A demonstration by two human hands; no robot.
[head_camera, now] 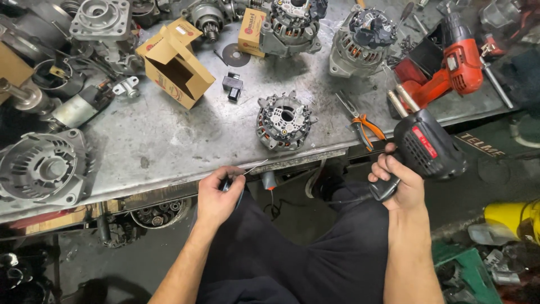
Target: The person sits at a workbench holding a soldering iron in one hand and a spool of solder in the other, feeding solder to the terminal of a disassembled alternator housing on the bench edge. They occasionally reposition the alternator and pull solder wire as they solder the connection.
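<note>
Fingers of right hand (396,179) clamped on the black soldering gun (428,147), its 2 tips over the counter (169,135) edge. Left hand (216,194) fingers pinched on thin solder wire (253,168). Risk: hot tips could drift onto the orange pliers (365,126); wire may slip from the pinch.

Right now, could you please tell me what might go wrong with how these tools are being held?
1. The right hand holds the heavy soldering gun out past the bench edge; a slip could drop it.
2. The thin wire pinched in the left hand could slip free.
</note>
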